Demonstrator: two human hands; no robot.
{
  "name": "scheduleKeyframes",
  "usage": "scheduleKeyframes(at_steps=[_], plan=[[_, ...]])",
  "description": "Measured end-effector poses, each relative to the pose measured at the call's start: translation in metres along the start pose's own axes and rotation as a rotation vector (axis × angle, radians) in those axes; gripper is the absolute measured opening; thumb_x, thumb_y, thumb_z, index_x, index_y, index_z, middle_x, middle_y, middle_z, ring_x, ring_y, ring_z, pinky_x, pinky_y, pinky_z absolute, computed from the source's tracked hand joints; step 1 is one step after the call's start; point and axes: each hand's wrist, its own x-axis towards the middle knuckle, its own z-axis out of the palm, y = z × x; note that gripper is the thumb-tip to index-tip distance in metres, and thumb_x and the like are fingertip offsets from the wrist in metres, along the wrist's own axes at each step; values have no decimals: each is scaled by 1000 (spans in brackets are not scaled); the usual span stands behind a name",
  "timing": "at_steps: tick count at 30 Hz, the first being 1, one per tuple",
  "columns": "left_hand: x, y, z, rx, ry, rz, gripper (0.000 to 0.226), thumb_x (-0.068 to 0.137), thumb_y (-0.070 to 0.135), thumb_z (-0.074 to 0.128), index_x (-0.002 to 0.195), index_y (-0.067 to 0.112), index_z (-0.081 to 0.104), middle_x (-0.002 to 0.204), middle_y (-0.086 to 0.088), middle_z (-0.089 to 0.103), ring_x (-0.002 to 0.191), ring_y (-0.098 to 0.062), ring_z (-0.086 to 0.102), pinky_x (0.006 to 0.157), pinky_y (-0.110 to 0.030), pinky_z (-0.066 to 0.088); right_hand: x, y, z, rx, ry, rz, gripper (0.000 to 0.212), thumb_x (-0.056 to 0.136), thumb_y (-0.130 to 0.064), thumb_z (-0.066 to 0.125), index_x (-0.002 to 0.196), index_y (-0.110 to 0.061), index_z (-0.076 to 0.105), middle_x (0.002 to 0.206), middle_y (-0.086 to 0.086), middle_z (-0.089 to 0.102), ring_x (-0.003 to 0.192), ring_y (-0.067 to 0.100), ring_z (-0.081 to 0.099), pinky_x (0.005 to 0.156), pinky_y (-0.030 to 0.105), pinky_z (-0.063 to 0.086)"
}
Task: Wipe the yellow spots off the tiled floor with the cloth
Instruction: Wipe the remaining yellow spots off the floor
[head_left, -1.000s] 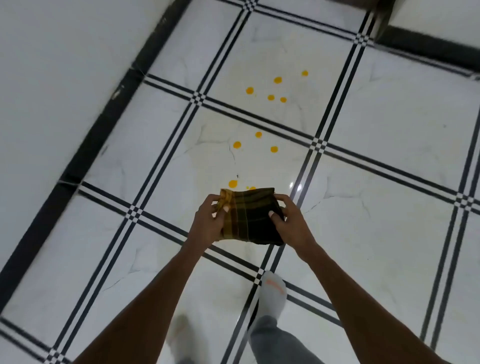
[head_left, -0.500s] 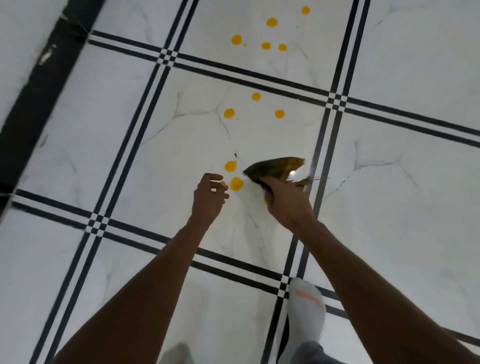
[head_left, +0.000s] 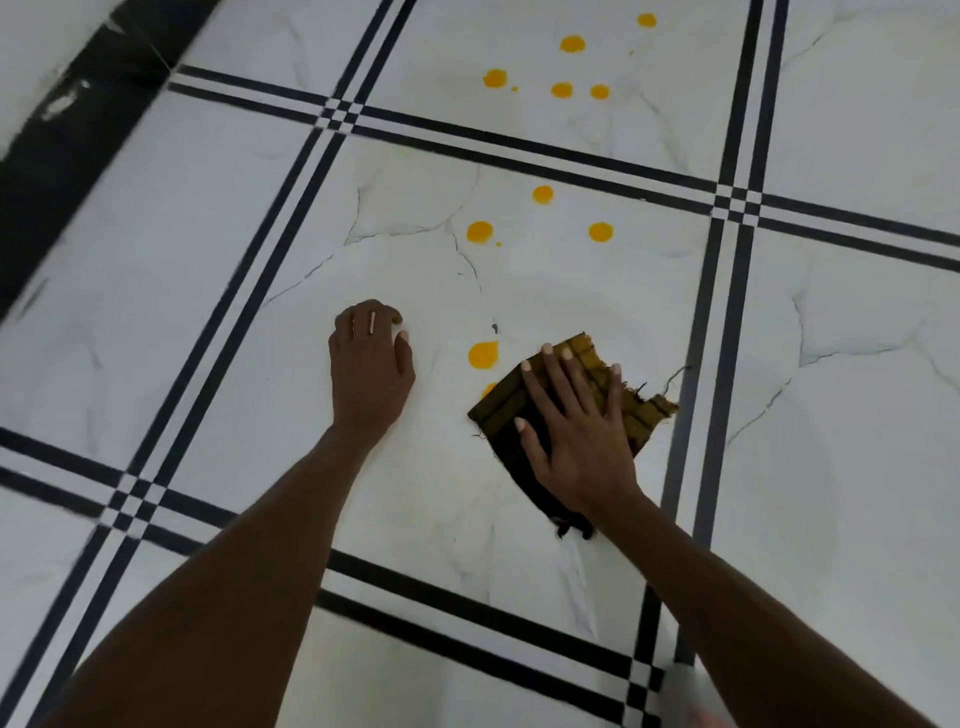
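A dark checked cloth (head_left: 501, 410) with yellow-brown stripes lies flat on the white tiled floor (head_left: 831, 467). My right hand (head_left: 576, 431) presses on it with fingers spread. The cloth's left edge half covers one yellow spot (head_left: 487, 388). A larger yellow spot (head_left: 483, 355) sits just left of the cloth, uncovered. Three more spots (head_left: 479, 232) lie farther up the same tile, and several more (head_left: 562, 89) on the tile beyond. My left hand (head_left: 371, 358) rests on the floor left of the spots, fingers curled, holding nothing.
Black double lines (head_left: 727, 291) cross the floor in a grid. A black skirting strip (head_left: 67, 135) and a white wall run along the upper left. A white sock (head_left: 691, 696) shows at the bottom right edge.
The view has dropped closer to the floor. My right hand brought the cloth down and flattened it beside the nearest spots. My left hand let go of it and came down on the floor.
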Motion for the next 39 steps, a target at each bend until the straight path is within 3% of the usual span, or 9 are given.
scheduleKeyframes(at_steps=[3, 9, 16, 23, 27, 31, 34, 37, 39], plan=[[2, -17, 16, 47, -5, 85, 39, 104, 20, 47, 140, 11, 57, 153, -15, 52, 144, -41, 44, 118, -56, 36, 28, 11, -1, -62, 12, 61, 65, 106, -55, 31, 166, -32, 21, 176, -3, 12, 164, 24, 8, 123, 73, 2], [-11, -19, 24, 31, -111, 57, 53, 111, 32, 32, 162, 19, 34, 172, -8, 24, 161, -33, 16, 131, -53, 14, 124, -10, 7, -20, 24, 130, 66, 107, -52, 25, 166, -23, 24, 175, 7, 17, 163, 31, 13, 127, 64, 12], [-10, -23, 18, -27, -130, 60, 53, 111, 31, 27, 163, 21, 32, 173, -4, 22, 162, -28, 13, 131, -51, 14, 20, -7, 0, -112, -99, -249, 67, 109, -54, 27, 168, -26, 10, 177, 2, 1, 164, 23, -3, 131, 57, 3], [-10, -31, 18, -62, -140, 101, 55, 109, 31, 26, 164, 22, 30, 174, -3, 20, 163, -27, 10, 132, -48, 9, 129, 17, -8, -94, 66, 245, 73, 106, -51, 22, 163, -6, 27, 171, 21, 23, 161, 35, 17, 130, 61, 7], [-5, -43, 11, -108, -155, 125, 53, 110, 29, 27, 162, 21, 35, 171, -3, 29, 161, -24, 20, 130, -48, 18, 93, -72, 14, -75, 7, -188, 69, 107, -51, 31, 165, -14, 24, 174, 16, 17, 163, 32, 9, 132, 53, 7], [-4, -82, -9, -86, -122, 78, 54, 110, 31, 29, 163, 23, 32, 172, -5, 25, 162, -25, 14, 131, -53, 9, 18, -17, -8, -89, -151, -494, 70, 107, -55, 35, 167, -24, 17, 176, 4, 8, 164, 25, 3, 133, 49, 4], [-11, -107, -15, 7, -147, 12, 57, 110, 38, 24, 165, 26, 25, 174, -4, 17, 163, -28, 6, 130, -58, 5, 64, 47, -23, -72, -36, -216, 67, 106, -54, 32, 166, -25, 24, 174, 10, 20, 162, 31, 16, 129, 58, 18], [-15, -104, -9, 49, -126, -4, 57, 110, 37, 22, 166, 26, 23, 174, -4, 17, 163, -30, 7, 130, -59, 6, 153, 31, -20, -23, 61, 240, 74, 104, -56, 19, 165, -15, 23, 173, 19, 19, 161, 37, 14, 130, 57, 11], [-13, -100, -9, 47, -114, -12, 57, 109, 37, 23, 165, 26, 25, 174, -4, 19, 162, -30, 9, 130, -58, 6, 183, -15, -2, -13, 83, 204, 74, 103, -53, 26, 162, -9, 32, 170, 22, 26, 159, 40, 21, 129, 58, 14]])
